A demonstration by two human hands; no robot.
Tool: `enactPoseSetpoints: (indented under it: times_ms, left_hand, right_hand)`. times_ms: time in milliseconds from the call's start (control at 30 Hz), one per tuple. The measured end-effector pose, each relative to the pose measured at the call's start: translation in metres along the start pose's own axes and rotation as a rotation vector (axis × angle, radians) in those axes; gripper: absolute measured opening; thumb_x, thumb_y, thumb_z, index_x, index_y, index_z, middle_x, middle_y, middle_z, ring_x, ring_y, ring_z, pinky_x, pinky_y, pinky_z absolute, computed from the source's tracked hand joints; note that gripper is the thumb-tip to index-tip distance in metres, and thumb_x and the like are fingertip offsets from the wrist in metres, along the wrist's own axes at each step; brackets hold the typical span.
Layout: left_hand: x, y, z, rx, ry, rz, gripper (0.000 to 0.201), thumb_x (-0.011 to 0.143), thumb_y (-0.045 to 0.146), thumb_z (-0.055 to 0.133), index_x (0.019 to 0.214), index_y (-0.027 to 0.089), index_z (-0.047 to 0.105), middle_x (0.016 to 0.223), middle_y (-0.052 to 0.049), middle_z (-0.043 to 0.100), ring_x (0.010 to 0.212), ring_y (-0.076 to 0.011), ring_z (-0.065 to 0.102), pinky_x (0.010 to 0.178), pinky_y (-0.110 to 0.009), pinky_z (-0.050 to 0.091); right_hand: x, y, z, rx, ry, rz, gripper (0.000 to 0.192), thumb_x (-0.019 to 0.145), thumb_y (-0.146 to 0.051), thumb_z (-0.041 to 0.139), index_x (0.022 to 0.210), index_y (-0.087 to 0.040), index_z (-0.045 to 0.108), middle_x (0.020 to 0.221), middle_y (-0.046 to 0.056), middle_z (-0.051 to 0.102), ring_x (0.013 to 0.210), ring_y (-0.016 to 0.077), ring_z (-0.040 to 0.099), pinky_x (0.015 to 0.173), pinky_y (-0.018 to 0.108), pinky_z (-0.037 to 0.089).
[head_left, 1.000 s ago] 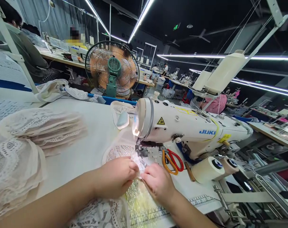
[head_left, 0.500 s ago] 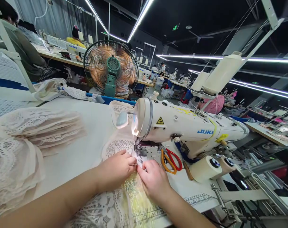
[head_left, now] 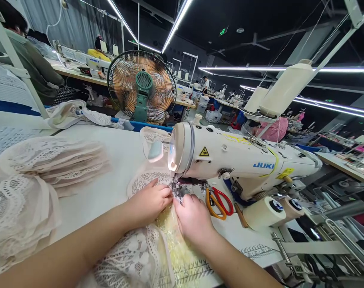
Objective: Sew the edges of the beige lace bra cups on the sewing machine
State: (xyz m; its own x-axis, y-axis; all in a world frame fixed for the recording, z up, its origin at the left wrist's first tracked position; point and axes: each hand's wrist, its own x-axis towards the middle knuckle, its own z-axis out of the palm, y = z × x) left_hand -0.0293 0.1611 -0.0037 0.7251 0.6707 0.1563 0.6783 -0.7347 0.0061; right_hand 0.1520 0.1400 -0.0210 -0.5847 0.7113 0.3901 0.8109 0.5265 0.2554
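Note:
My left hand [head_left: 148, 204] and my right hand [head_left: 193, 218] pinch a piece of white lace fabric [head_left: 146, 182] between them, right at the presser foot [head_left: 177, 190] of a white JUKI sewing machine [head_left: 238, 162]. Both sets of fingertips touch the fabric just in front of the needle. More lace [head_left: 134, 260] trails from under my left wrist toward the table's near edge. A yellowish strip [head_left: 177, 248] lies under my right wrist.
A stack of beige lace pieces [head_left: 34, 180] lies at the left. Orange and red scissors [head_left: 219, 202] rest right of the needle, beside two thread spools [head_left: 265, 212]. A standing fan [head_left: 141, 86] is behind the white table [head_left: 104, 192]. Other people work at far benches.
Both hands have slid forward with the lace, from a little in front of the presser foot up to it. The view tilted slightly.

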Motion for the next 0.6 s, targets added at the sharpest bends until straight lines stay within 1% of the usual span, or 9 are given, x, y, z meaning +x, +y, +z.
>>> enactPoseSetpoints:
  times_ms: [67, 167, 267, 367, 467, 533, 600]
  left_hand:
    - [0.002, -0.002, -0.001, 0.001, -0.043, -0.017, 0.029, 0.084, 0.004, 0.044, 0.099, 0.017, 0.066, 0.103, -0.010, 0.067, 0.103, -0.0276, 0.058, 0.102, -0.051, 0.033]
    - [0.004, -0.004, -0.004, -0.002, -0.039, -0.067, 0.030, 0.084, 0.004, 0.047, 0.103, 0.016, 0.066, 0.108, -0.011, 0.067, 0.109, -0.0290, 0.055, 0.105, -0.056, 0.029]
    - [0.005, -0.003, -0.006, 0.009, -0.049, -0.118, 0.034, 0.080, 0.001, 0.050, 0.107, 0.014, 0.065, 0.112, -0.013, 0.066, 0.115, -0.0311, 0.053, 0.107, -0.062, 0.024]
    - [0.005, -0.003, -0.007, 0.035, -0.068, -0.177, 0.036, 0.079, 0.000, 0.051, 0.110, 0.013, 0.065, 0.116, -0.014, 0.065, 0.119, -0.0321, 0.051, 0.108, -0.064, 0.024]
    - [0.005, -0.005, -0.007, 0.035, -0.057, -0.208, 0.036, 0.079, 0.002, 0.055, 0.112, 0.013, 0.064, 0.121, -0.015, 0.063, 0.121, -0.0336, 0.049, 0.106, -0.067, 0.025]
    - [0.005, -0.007, -0.007, 0.037, -0.047, -0.215, 0.034, 0.080, 0.004, 0.056, 0.112, 0.013, 0.064, 0.122, -0.015, 0.062, 0.122, -0.0345, 0.048, 0.105, -0.069, 0.026]
    - [0.003, -0.008, -0.010, 0.050, -0.025, -0.217, 0.025, 0.083, 0.006, 0.054, 0.103, 0.013, 0.067, 0.122, -0.015, 0.062, 0.121, -0.0340, 0.049, 0.105, -0.068, 0.025]
  right_hand:
    - [-0.001, 0.001, 0.000, 0.019, 0.002, -0.008, 0.025, 0.078, -0.009, 0.056, 0.097, -0.017, 0.069, 0.068, 0.008, 0.057, 0.061, 0.0231, 0.052, 0.050, 0.032, 0.030]
    - [-0.003, 0.002, 0.001, 0.045, 0.004, -0.004, 0.020, 0.079, -0.008, 0.055, 0.093, -0.017, 0.067, 0.069, 0.007, 0.056, 0.062, 0.0223, 0.052, 0.051, 0.031, 0.032]
    - [-0.004, 0.003, 0.002, 0.055, 0.007, 0.001, 0.020, 0.076, -0.007, 0.055, 0.089, -0.019, 0.066, 0.068, 0.006, 0.055, 0.062, 0.0215, 0.050, 0.052, 0.031, 0.033]
    - [-0.005, 0.003, 0.003, 0.058, 0.037, -0.001, 0.022, 0.072, -0.006, 0.056, 0.087, -0.019, 0.066, 0.067, 0.005, 0.054, 0.061, 0.0214, 0.049, 0.051, 0.031, 0.032]
    - [-0.007, 0.002, 0.005, 0.071, 0.078, -0.003, 0.022, 0.071, -0.004, 0.055, 0.084, -0.019, 0.065, 0.066, 0.005, 0.053, 0.060, 0.0216, 0.048, 0.050, 0.031, 0.030]
    - [-0.009, 0.002, 0.005, 0.091, 0.102, -0.001, 0.019, 0.073, -0.005, 0.053, 0.082, -0.019, 0.063, 0.066, 0.005, 0.052, 0.060, 0.0210, 0.047, 0.051, 0.031, 0.031]
    - [-0.012, 0.003, 0.003, 0.112, 0.124, 0.003, 0.015, 0.075, -0.007, 0.053, 0.079, -0.019, 0.062, 0.067, 0.004, 0.050, 0.061, 0.0199, 0.047, 0.053, 0.031, 0.033]
